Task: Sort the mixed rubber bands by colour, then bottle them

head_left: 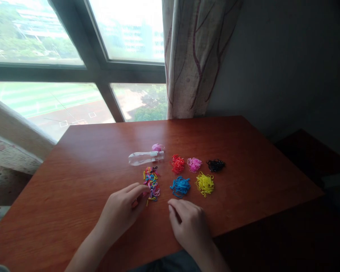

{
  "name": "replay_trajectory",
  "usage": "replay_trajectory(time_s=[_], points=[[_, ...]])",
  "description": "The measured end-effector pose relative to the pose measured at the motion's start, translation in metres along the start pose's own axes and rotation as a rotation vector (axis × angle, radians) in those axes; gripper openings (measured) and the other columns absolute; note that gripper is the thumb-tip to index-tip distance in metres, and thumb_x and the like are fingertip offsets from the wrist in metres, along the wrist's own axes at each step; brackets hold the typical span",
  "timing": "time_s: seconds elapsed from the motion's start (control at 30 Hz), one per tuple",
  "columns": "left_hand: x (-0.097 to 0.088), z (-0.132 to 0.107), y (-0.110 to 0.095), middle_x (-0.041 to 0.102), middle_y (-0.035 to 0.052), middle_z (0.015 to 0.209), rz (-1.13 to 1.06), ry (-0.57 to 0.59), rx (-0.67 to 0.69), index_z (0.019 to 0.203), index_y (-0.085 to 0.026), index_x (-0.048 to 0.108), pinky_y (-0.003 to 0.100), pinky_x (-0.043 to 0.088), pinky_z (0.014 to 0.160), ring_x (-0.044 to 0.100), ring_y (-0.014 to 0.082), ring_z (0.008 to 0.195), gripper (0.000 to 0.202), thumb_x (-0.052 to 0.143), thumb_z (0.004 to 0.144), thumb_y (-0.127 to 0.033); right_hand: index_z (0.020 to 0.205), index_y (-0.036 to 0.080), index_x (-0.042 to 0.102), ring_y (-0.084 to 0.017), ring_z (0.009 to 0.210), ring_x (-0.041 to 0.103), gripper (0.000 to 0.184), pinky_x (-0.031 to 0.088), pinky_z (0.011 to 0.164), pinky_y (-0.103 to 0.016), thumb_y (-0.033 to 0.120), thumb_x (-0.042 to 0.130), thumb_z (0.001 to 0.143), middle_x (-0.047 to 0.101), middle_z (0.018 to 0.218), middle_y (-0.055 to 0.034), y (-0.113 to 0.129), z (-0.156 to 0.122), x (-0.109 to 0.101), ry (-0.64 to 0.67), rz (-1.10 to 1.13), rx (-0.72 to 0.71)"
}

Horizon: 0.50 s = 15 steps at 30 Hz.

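Note:
A mixed pile of small coloured rubber bands [151, 183] lies on the wooden table [87, 158]. My left hand [120, 209] rests beside it, fingertips touching the pile's lower left edge, fingers curled around something small and reddish. My right hand [187, 223] lies on the table just below the blue pile [180, 186], fingers curled under. Sorted piles sit to the right: red [177, 164], pink [194, 164], black [215, 165] and yellow [204, 183]. A clear plastic bottle [144, 157] lies on its side behind the mixed pile, its pink cap [157, 147] beside it.
A window [73, 56] and a patterned curtain [195, 56] stand behind the table. A dark wall fills the right side, with a low dark surface [308, 155] beyond the table's right edge.

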<state>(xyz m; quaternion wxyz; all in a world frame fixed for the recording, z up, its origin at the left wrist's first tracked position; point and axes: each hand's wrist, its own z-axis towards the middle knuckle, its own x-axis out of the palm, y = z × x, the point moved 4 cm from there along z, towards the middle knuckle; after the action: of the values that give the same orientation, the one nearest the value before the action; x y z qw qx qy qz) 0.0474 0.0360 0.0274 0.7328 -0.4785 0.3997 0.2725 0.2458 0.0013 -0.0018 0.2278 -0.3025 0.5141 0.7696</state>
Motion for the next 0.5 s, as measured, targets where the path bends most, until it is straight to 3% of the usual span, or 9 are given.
replay_trajectory(time_s=[0.1, 0.23, 0.5], points=[[-0.003, -0.018, 0.007, 0.068, -0.0009, 0.074, -0.058, -0.062, -0.065, 0.093, -0.021, 0.068, 0.019, 0.046, 0.058, 0.061, 0.0111, 0.060, 0.018, 0.051, 0.093, -0.026, 0.093, 0.022, 0.067, -0.018, 0.076, 0.067, 0.024, 0.041, 0.070, -0.026, 0.018, 0.044, 0.096, 0.071, 0.082, -0.0042, -0.004, 0.000, -0.001, -0.042, -0.027, 0.052], [0.002, -0.033, 0.009, 0.069, -0.0008, 0.076, -0.096, -0.111, -0.101, 0.091, -0.022, 0.067, 0.020, 0.050, 0.061, 0.064, 0.0120, 0.064, 0.015, 0.053, 0.092, -0.025, 0.095, 0.023, 0.067, -0.018, 0.076, 0.067, 0.023, 0.042, 0.068, -0.026, 0.017, 0.045, 0.094, 0.071, 0.083, -0.0039, -0.002, 0.002, 0.002, 0.019, -0.079, 0.033], [0.010, -0.036, 0.011, 0.069, -0.0009, 0.080, -0.077, -0.072, -0.122, 0.093, -0.023, 0.066, 0.022, 0.049, 0.065, 0.065, 0.0127, 0.069, 0.015, 0.051, 0.092, -0.023, 0.101, 0.025, 0.065, -0.018, 0.070, 0.065, 0.016, 0.039, 0.064, -0.026, 0.017, 0.057, 0.090, 0.070, 0.078, 0.0002, 0.012, 0.014, 0.018, 0.110, -0.118, 0.001]])
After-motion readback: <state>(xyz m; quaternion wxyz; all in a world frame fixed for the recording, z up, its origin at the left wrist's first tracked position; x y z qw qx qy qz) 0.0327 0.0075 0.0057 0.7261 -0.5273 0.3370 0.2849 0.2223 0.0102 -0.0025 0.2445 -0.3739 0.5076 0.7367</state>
